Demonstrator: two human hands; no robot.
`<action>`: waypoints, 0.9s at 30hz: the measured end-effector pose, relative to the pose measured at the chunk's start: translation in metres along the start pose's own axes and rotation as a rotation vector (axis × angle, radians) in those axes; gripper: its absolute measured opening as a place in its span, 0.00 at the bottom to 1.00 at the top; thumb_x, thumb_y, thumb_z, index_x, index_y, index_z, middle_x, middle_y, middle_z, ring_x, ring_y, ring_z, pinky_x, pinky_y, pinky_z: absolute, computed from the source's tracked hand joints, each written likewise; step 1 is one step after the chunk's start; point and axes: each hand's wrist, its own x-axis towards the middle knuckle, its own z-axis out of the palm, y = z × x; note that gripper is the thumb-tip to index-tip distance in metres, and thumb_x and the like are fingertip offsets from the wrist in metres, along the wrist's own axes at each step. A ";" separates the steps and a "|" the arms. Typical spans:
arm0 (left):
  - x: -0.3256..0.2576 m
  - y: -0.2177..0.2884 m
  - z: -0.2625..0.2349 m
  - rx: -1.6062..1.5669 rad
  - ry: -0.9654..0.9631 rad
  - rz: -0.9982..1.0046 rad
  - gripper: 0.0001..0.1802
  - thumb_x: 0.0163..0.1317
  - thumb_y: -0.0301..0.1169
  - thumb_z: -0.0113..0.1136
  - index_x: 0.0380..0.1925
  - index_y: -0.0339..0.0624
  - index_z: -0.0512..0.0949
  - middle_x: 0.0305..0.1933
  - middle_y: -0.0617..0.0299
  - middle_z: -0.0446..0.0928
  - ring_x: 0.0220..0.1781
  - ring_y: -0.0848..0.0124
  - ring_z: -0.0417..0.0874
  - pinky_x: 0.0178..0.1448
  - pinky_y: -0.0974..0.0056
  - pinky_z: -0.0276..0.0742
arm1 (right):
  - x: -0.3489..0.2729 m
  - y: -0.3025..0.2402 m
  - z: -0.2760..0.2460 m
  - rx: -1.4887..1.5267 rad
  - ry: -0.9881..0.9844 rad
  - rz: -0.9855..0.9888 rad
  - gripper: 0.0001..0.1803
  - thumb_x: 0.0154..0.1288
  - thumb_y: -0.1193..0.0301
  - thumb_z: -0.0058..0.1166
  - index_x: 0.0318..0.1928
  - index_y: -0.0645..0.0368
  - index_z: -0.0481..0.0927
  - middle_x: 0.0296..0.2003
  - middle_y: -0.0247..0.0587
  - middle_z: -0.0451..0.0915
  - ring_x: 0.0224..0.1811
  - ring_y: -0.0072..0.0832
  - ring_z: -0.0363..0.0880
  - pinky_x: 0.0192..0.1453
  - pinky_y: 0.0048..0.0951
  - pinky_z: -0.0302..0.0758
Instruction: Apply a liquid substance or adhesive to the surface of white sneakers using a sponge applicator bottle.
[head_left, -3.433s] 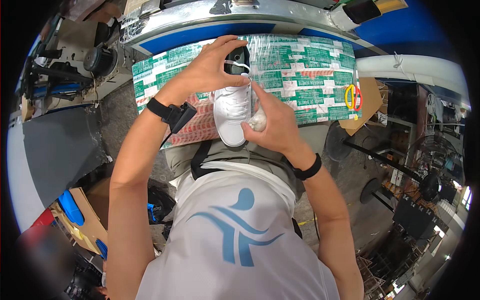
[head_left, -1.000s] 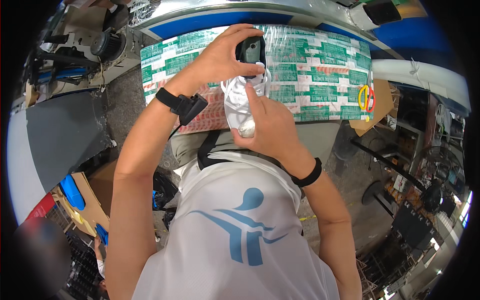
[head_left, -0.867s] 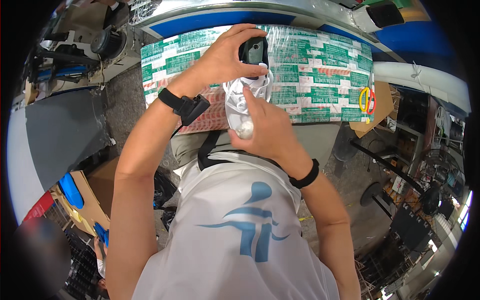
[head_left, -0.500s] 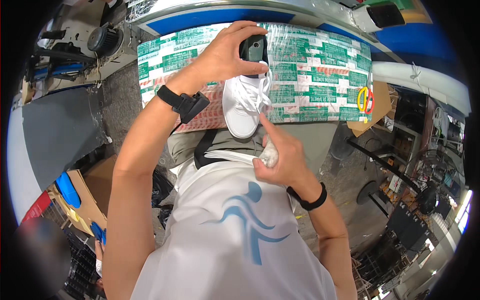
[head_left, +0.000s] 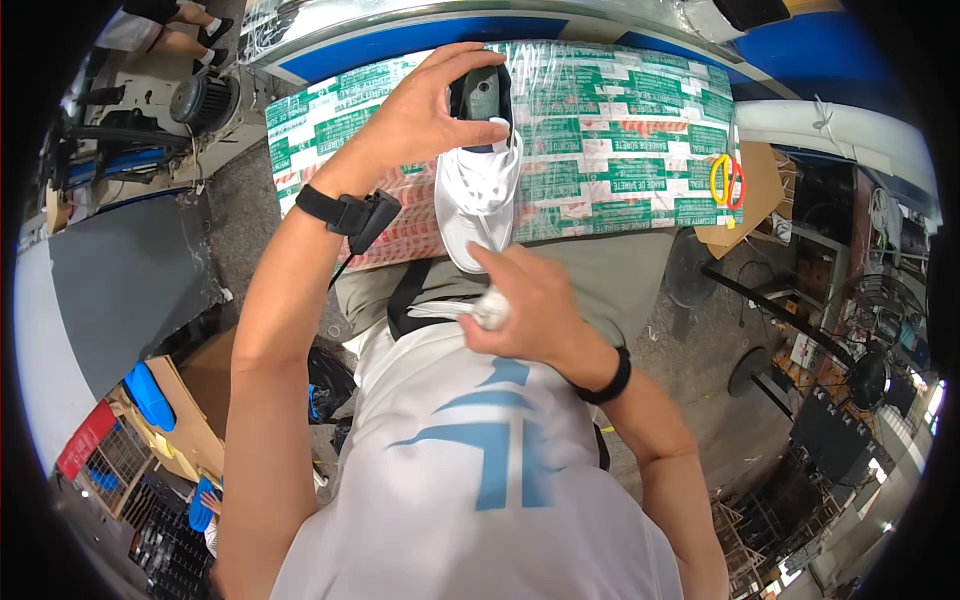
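Observation:
A white lace-up sneaker [head_left: 452, 222] lies toe toward me at the near edge of a surface covered in green and white printed tape [head_left: 620, 150]. My left hand [head_left: 420, 112] grips its opening near the heel, thumb on one side and fingers at the far end. Inside the opening shows a dark grey insert [head_left: 483, 98]. My right hand [head_left: 540, 305] is closed around a crumpled white wad [head_left: 491, 309], perhaps cloth. Its index finger extends to the shoe's toe; whether the fingertip touches is hard to tell.
Scissors with yellow and red handles [head_left: 737, 184] sit at the surface's right edge, beside a brown cardboard piece [head_left: 748, 212]. A black stand [head_left: 775, 315] rises at the right. At the lower left is a cardboard box [head_left: 178, 400] with blue items; a person's legs [head_left: 190, 18] show far left.
My right hand has moved left, its index finger going from the shoe's side to the toe. The view has shifted slightly. My left hand keeps its grip on the sneaker.

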 end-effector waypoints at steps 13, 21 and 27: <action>-0.002 0.001 0.008 0.043 0.009 -0.012 0.45 0.61 0.43 0.86 0.79 0.55 0.79 0.88 0.51 0.69 0.90 0.52 0.69 0.89 0.46 0.67 | 0.017 0.040 -0.017 -0.084 0.078 0.039 0.28 0.50 0.56 0.82 0.48 0.58 0.90 0.33 0.41 0.81 0.33 0.43 0.86 0.35 0.43 0.83; 0.002 0.003 -0.002 -0.008 -0.024 -0.059 0.47 0.60 0.45 0.87 0.80 0.60 0.79 0.90 0.55 0.68 0.89 0.53 0.69 0.83 0.44 0.72 | -0.001 0.014 -0.027 -0.115 -0.016 0.117 0.31 0.47 0.59 0.83 0.52 0.56 0.88 0.38 0.43 0.83 0.37 0.45 0.85 0.41 0.44 0.83; -0.012 0.001 -0.012 -0.154 -0.019 -0.125 0.48 0.59 0.39 0.85 0.81 0.50 0.77 0.92 0.46 0.63 0.94 0.49 0.62 0.93 0.46 0.63 | 0.022 0.036 -0.016 -0.003 0.249 0.104 0.37 0.57 0.55 0.80 0.64 0.60 0.86 0.43 0.48 0.84 0.41 0.49 0.85 0.47 0.49 0.83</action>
